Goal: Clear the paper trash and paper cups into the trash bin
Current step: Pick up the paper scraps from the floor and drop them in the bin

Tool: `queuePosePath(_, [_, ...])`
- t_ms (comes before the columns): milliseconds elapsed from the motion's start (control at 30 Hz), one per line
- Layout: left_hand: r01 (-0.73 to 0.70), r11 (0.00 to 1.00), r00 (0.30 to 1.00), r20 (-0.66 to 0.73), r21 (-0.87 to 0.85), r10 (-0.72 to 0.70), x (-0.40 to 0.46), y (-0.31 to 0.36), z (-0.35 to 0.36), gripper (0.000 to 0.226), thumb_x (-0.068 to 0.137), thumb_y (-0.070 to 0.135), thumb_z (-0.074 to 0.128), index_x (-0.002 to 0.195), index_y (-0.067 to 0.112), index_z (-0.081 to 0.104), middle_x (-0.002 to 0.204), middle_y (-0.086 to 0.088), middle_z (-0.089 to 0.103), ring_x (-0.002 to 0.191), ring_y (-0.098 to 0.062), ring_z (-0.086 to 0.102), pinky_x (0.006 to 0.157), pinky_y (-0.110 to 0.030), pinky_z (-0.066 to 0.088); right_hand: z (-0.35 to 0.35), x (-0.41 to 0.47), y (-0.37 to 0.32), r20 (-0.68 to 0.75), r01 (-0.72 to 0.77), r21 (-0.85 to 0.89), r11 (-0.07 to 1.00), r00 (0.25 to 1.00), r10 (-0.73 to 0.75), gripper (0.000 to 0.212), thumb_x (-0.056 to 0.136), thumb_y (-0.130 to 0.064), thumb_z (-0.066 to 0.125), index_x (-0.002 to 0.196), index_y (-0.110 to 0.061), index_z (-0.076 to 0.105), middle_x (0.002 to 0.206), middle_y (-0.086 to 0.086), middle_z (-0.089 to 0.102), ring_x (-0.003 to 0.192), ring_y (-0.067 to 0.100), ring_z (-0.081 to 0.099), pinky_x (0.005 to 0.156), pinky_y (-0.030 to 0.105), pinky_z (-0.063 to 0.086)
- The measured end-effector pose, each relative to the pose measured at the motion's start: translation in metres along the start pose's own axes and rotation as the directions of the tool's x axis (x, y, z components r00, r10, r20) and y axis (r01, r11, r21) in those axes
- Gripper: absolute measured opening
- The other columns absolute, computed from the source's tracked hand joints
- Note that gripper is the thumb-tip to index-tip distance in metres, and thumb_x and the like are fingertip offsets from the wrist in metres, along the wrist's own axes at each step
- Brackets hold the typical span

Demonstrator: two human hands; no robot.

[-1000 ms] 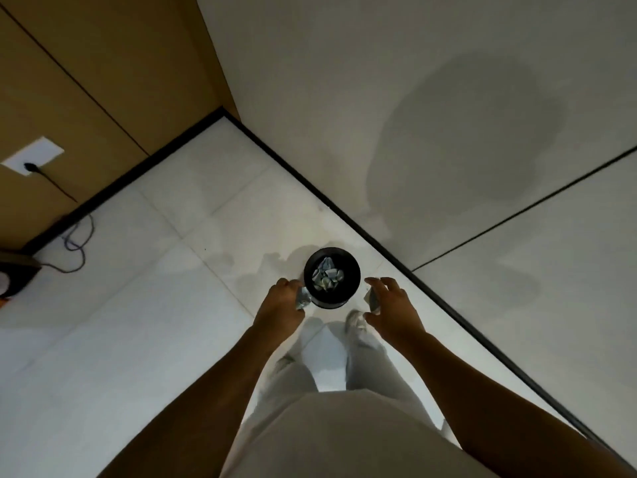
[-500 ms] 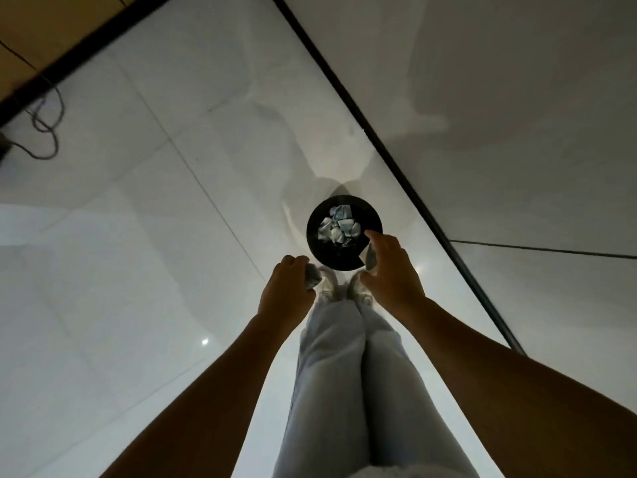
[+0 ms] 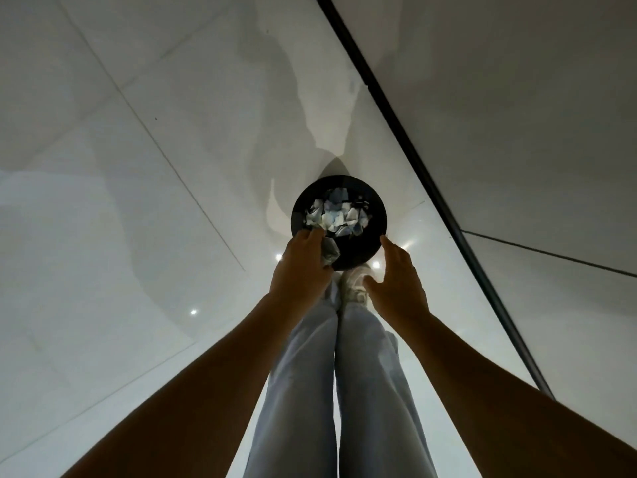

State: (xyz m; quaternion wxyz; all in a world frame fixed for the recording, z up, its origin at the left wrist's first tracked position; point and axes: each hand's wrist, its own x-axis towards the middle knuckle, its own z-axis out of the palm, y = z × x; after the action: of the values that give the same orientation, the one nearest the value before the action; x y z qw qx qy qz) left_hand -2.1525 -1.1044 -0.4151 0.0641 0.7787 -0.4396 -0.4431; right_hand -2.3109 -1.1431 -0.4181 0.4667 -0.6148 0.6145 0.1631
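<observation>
Currently the round black trash bin (image 3: 365, 251) on the floor holds many crumpled white paper scraps (image 3: 336, 215). Left hand (image 3: 300, 267) grips a crumpled paper wad (image 3: 330, 253) over the rim, not yet dropped. Right hand (image 3: 396, 281) is spread, empty, beside the bin.

This looks like an indoor room or corridor of an office or flat, though which one cannot be told. The floor (image 3: 103, 236) is laid with large glossy pale tiles that mirror small ceiling lights. A plain light wall (image 3: 517, 115) meets it along a dark skirting strip (image 3: 431, 174). A small round black trash bin (image 3: 300, 215) holding crumpled paper (image 3: 336, 215) stands close to that wall.
</observation>
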Motion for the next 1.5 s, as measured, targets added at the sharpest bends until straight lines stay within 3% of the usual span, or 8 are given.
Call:
queuePosePath(100, [-0.001, 1.0, 0.994, 0.108, 0.011, 0.0, 0.027, 0.011, 0.006, 0.055, 0.085, 0.018, 0.068, 0.133, 0.012, 0.041, 0.132, -0.01, 0.051, 0.123, -0.027, 0.05, 0.098, -0.036, 0.048, -0.006, -0.003, 0.011, -0.003, -0.049, -0.013, 0.999, 0.999, 0.049, 0.072, 0.094, -0.025, 0.057, 0.153, -0.024, 0.014, 0.158, 0.004, 0.021, 0.144, 0.024, 0.027, 0.112, 0.037, 0.033])
queuePosePath(200, [0.0, 0.985, 0.983, 0.181, 0.172, -0.032, 0.039, 0.015, 0.011, 0.068, 0.086, 0.023, 0.067, 0.142, 0.013, 0.03, 0.145, -0.012, 0.037, 0.135, -0.031, 0.036, 0.105, -0.04, 0.041, -0.012, -0.003, 0.013, 0.004, -0.055, -0.029, 0.998, 0.998, 0.055, 0.071, 0.094, -0.023, 0.055, 0.153, -0.024, 0.014, 0.158, 0.004, 0.021, 0.143, 0.024, 0.028, 0.112, 0.038, 0.035])
queuePosePath(400, [-0.063, 0.974, 0.996, 0.082, 0.218, 0.046, 0.005, 0.012, -0.012, 0.055, 0.089, 0.024, 0.06, 0.138, 0.014, 0.037, 0.139, -0.006, 0.045, 0.128, -0.023, 0.043, 0.104, -0.032, 0.041, -0.022, -0.017, -0.017, -0.03, -0.003, -0.114, 0.993, 1.0, -0.001, 0.068, 0.094, -0.02, 0.054, 0.151, -0.022, 0.018, 0.153, 0.002, 0.029, 0.136, 0.024, 0.035, 0.104, 0.036, 0.038])
queuePosePath(633, [0.092, 0.98, 0.993, -0.091, 0.175, -0.077, -0.085, 0.013, -0.059, 0.054, 0.095, 0.035, 0.052, 0.144, 0.021, 0.033, 0.147, 0.003, 0.039, 0.134, -0.014, 0.037, 0.108, -0.023, 0.032, -0.039, -0.07, -0.086, 0.058, 0.292, -0.306, 0.906, 0.956, -0.289, 0.064, 0.097, -0.025, 0.051, 0.151, -0.021, 0.018, 0.156, 0.004, 0.025, 0.141, 0.022, 0.029, 0.11, 0.032, 0.037])
queuePosePath(867, [0.228, 0.973, 0.947, -0.235, 0.019, -0.217, -0.189, 0.043, -0.103, 0.059, 0.093, 0.03, 0.057, 0.145, 0.018, 0.032, 0.148, -0.001, 0.038, 0.135, -0.018, 0.035, 0.111, -0.029, 0.032, -0.072, -0.165, -0.132, 0.226, 0.516, -0.506, 0.691, 0.853, -0.471, 0.067, 0.097, -0.031, 0.053, 0.152, -0.02, 0.016, 0.158, 0.004, 0.021, 0.145, 0.025, 0.022, 0.116, 0.036, 0.029])
queuePosePath(1000, [0.301, 0.951, 0.901, -0.306, -0.073, -0.308, -0.267, 0.051, -0.114, 0.059, 0.093, 0.028, 0.057, 0.145, 0.014, 0.032, 0.147, -0.006, 0.039, 0.135, -0.022, 0.036, 0.111, -0.032, 0.033, -0.075, -0.23, -0.159, 0.336, 0.624, -0.543, 0.562, 0.775, -0.535, 0.068, 0.094, -0.028, 0.057, 0.151, -0.02, 0.021, 0.157, 0.005, 0.024, 0.143, 0.028, 0.025, 0.113, 0.042, 0.034])
queuePosePath(1167, [0.428, 0.876, 0.785, -0.389, -0.222, -0.483, -0.366, 0.023, -0.107, 0.057, 0.092, 0.029, 0.056, 0.142, 0.013, 0.035, 0.142, -0.007, 0.044, 0.13, -0.023, 0.041, 0.107, -0.031, 0.035, -0.04, -0.295, -0.188, 0.514, 0.758, -0.598, 0.262, 0.613, -0.6, 0.065, 0.093, -0.03, 0.055, 0.149, -0.021, 0.022, 0.154, 0.003, 0.027, 0.135, 0.027, 0.033, 0.105, 0.039, 0.04])
queuePosePath(1500, [0.617, 0.574, 0.49, -0.307, -0.539, -0.816, -0.57, -0.103, -0.027, 0.054, 0.093, 0.032, 0.05, 0.141, 0.013, 0.035, 0.135, -0.006, 0.048, 0.122, -0.023, 0.045, 0.104, -0.03, 0.035, 0.144, -0.431, -0.212, 0.859, 0.836, -0.467, -0.289, 0.351, -0.374, 0.064, 0.093, -0.026, 0.05, 0.15, -0.024, 0.021, 0.153, 0.0, 0.025, 0.134, 0.025, 0.031, 0.107, 0.036, 0.035])
